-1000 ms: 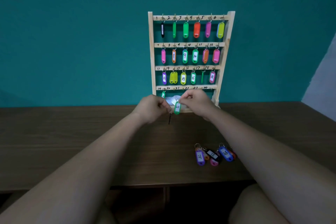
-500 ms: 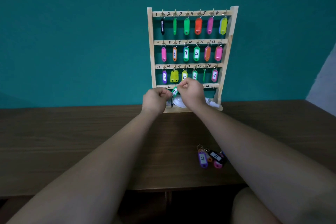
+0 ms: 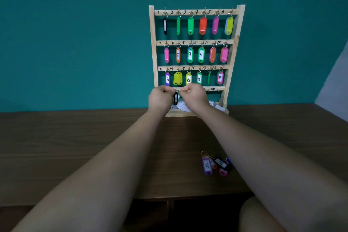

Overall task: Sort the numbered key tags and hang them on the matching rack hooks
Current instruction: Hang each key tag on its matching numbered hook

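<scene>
Far edge of the tabletop (image 3: 75, 147) hard against the teal wall (image 3: 75, 34). Standing there, upright on its base: wooden rack (image 3: 152, 52), four rails of hooks. Broad stretch of wood grain to the left of the left forearm, a narrower strip to the right. Near edge crossing under both forearms.

Both hands up at the bottom rail, close together, fingers curled in tight. Left hand (image 3: 160, 99) pinching at the ring of a black tag (image 3: 175, 98) that hangs straight down between the two hands. Right hand (image 3: 194, 98) pinching just beside it, apparently on a green tag (image 3: 179, 96), only a sliver showing behind the black one. White object (image 3: 181, 107) on the rack base, partly hidden by the right wrist.

Loose tags (image 3: 216, 164) in a small heap on the tabletop, against the right forearm, well apart from the rack: purple one marked 21, black one perhaps 22, a pink one unreadable.

Handwritten on the rails: 1 to 6, 7 to 12, 13 to 18, then 24 on the bottom rail. Readable on hung tags: 8, 9, 10, 13, 15, 16, 18.
</scene>
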A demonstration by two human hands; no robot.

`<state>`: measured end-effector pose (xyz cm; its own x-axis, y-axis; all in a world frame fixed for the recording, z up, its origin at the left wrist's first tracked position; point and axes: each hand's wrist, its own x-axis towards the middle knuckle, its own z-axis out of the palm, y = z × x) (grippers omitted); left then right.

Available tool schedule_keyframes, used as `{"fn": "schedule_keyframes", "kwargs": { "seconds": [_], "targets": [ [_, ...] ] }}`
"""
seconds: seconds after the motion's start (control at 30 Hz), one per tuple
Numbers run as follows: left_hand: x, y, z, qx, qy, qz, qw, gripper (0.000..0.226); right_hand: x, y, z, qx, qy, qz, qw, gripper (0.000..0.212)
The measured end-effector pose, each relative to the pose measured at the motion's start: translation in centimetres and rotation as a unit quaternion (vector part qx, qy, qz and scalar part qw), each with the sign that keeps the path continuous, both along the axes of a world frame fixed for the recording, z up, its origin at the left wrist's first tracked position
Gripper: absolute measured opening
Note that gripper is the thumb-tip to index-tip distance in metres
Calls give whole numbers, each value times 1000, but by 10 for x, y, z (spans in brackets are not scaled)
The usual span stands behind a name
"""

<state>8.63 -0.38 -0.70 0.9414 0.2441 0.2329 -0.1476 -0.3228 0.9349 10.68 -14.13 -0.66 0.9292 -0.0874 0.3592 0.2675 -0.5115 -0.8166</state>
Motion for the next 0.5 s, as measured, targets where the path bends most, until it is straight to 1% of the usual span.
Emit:
{"fn": "schedule_keyframes", "kwargs": {
  "seconds": [0.17,0.27,0.37,0.5],
  "targets": [
    [0,-7,3,-8,5,16,1000,16,0,5,-2,-15,7,-37,999,18],
    [2,-12,7,-17,3,39,999,17,1,8,-2,-32,3,-45,998,26],
    [5,-16,6,-3,13,67,998,21,-1,8,-4,-54,0,-51,997,22],
    [6,-17,0,21,26,83,996,20,-2,4,-4,-74,-19,-74,994,25]
  ]
}}
